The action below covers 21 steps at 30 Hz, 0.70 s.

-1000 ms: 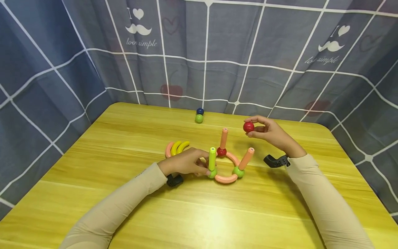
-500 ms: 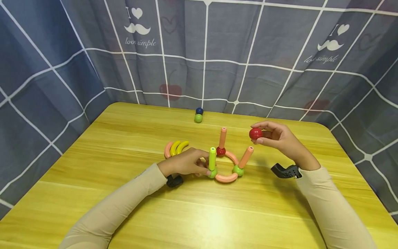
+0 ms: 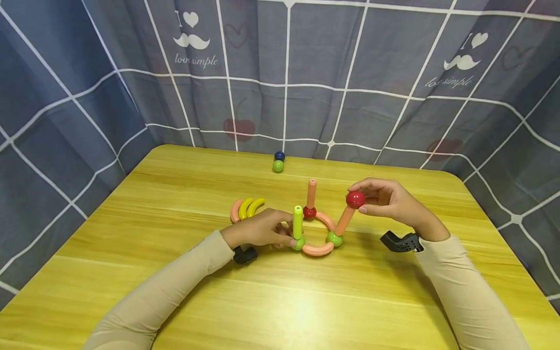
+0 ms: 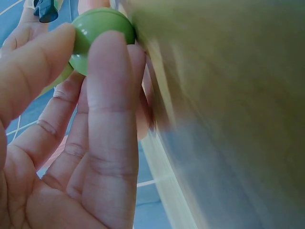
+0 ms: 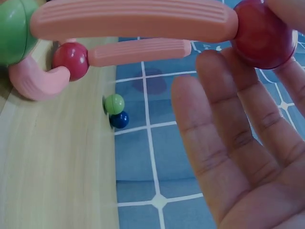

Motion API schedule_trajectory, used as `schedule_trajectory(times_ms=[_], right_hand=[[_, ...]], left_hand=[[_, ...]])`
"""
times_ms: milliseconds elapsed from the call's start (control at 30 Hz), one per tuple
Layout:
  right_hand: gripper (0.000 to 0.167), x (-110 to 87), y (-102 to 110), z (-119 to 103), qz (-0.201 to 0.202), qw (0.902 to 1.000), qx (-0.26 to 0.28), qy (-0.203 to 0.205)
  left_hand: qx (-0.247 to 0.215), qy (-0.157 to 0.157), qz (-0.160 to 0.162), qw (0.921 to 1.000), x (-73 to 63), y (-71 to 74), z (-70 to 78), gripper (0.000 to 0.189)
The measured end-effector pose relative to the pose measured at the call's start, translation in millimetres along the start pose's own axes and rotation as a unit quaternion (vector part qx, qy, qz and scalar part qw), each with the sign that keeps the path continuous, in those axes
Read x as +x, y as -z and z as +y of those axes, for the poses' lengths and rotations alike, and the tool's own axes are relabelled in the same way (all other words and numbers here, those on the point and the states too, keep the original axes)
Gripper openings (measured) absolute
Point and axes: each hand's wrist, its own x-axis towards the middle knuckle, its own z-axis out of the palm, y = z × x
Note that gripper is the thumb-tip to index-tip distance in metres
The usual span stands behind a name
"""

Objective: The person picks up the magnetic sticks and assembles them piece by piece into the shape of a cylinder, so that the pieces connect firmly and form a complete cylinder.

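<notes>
On the table a ring of curved pink rods [image 3: 318, 250] and balls carries upright sticks. My left hand [image 3: 267, 227] pinches the green ball [image 4: 102, 36] at the ring's left corner, under a lime-green stick [image 3: 298, 222]. Between thumb and fingers my right hand [image 3: 389, 203] holds a red ball [image 3: 356, 199], which touches the top of the leaning pink stick [image 3: 344, 221] on the right green ball [image 3: 334, 238]. Behind, another pink stick [image 3: 311, 193] stands on a red ball [image 3: 309, 212]; its top is bare.
Left of the ring lie two yellow curved rods [image 3: 250, 208] and a pink curved rod [image 3: 235, 212], partly behind the left hand. Near the back edge a green ball [image 3: 278, 166] touches a dark blue ball [image 3: 279, 155]. A grey checked curtain [image 3: 253, 107] hangs behind the table.
My right hand has moved right and toward me, bringing the red ball onto the top of the right pink stick. The left hand keeps its hold on the green ball.
</notes>
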Motion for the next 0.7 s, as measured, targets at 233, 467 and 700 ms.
schedule_trajectory(times_ms=[233, 467, 700], right_hand=[[0.047, 0.5, -2.0, 1.0, 0.002, 1.0, -0.003, -0.005], [0.055, 3.9, -8.3, -0.1, 0.008, 0.9996, -0.02, -0.019], [0.063, 5.7, -10.7, 3.2, 0.002, 0.9995, -0.024, -0.021]], left_hand=[[-0.003, 0.006, -0.003, 1.0, -0.2, 0.6, 2.0, 0.013], [-0.01, 0.003, -0.008, 0.9999, -0.4, 0.7, 4.1, 0.012], [0.001, 0.001, -0.009, 1.0, 0.5, 1.3, 4.8, 0.012]])
